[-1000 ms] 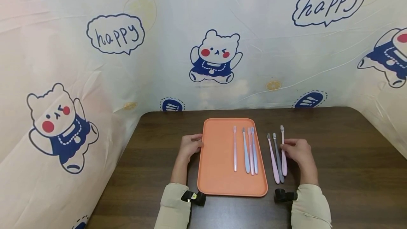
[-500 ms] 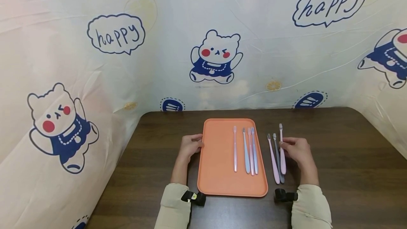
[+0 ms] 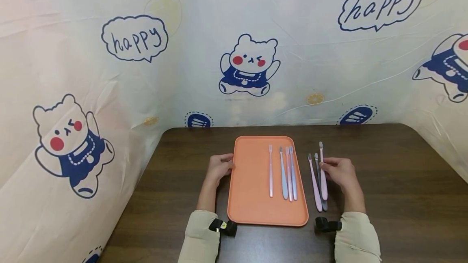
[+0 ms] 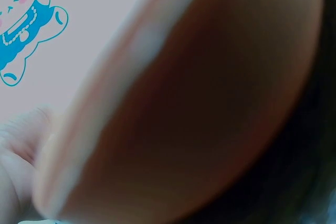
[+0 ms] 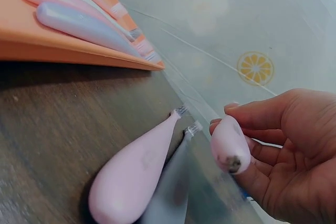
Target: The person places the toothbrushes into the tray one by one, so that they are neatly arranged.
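My right hand [image 3: 341,173] pinches a pink toothbrush [image 5: 231,145] between thumb and fingers, its bristle head pointing away from me. Just left of it, another pink toothbrush [image 3: 315,190] and a dark grey toothbrush [image 3: 324,205] lie side by side on the table; the held one overlaps the grey one in the head view. An orange tray [image 3: 248,186] lies to the left, with several pink and blue toothbrushes [image 3: 284,182] lined up on its right half. My left hand [image 3: 218,169] grips the tray's left rim; the tray fills the left wrist view, dark and blurred.
The dark wooden table [image 3: 402,182] reaches back to a pale curtain [image 3: 197,72] printed with cartoon bears. Black wrist cameras sit on both sleeves, near the tray's front corners.
The right hand has shifted slightly left with its pink toothbrush, drawing closer to the grey one. My left hand and the tray stay where they were.
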Tool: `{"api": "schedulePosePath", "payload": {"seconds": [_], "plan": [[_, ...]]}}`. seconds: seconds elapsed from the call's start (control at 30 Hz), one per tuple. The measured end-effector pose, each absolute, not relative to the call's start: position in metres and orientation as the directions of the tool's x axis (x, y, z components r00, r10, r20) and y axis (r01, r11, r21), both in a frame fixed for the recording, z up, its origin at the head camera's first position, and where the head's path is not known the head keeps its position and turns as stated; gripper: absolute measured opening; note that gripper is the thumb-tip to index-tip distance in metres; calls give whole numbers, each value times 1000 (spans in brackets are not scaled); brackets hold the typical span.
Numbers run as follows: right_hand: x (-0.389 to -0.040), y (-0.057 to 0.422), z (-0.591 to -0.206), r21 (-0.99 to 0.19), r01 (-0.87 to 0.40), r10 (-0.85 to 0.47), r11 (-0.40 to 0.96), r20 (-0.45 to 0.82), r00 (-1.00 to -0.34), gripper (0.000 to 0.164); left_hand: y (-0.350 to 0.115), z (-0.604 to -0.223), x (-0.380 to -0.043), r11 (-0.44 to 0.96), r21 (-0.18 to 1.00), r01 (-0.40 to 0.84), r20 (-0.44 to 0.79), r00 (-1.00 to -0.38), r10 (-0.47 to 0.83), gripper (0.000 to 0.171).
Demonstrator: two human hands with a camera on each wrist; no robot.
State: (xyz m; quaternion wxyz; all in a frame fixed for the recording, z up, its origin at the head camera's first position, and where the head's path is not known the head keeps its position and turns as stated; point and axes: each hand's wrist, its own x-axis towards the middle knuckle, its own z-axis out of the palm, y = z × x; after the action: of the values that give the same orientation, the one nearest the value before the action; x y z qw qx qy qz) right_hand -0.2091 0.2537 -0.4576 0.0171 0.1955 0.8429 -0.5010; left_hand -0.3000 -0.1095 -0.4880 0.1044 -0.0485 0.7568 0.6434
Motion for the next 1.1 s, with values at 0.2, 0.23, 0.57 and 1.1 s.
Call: {"api": "schedulePosePath", "payload": {"seconds": [0.2, 0.23, 0.57, 1.1], "plan": [[-210, 251, -457, -850, 323, 297, 417, -209, -932, 41, -109, -488, -300, 157, 965, -208, -220, -974, 62, 45], [-210, 251, -457, -850, 320, 294, 418, -206, -933, 41, -109, -488, -300, 156, 965, -210, -222, -973, 62, 45], [-211, 242, -451, -845, 305, 274, 439, -197, -941, 42, -108, -486, -299, 158, 964, -216, -229, -971, 72, 45], [-215, 229, -449, -836, 276, 246, 475, -175, -953, 43, -109, -488, -300, 159, 963, -216, -227, -972, 57, 44]]}}
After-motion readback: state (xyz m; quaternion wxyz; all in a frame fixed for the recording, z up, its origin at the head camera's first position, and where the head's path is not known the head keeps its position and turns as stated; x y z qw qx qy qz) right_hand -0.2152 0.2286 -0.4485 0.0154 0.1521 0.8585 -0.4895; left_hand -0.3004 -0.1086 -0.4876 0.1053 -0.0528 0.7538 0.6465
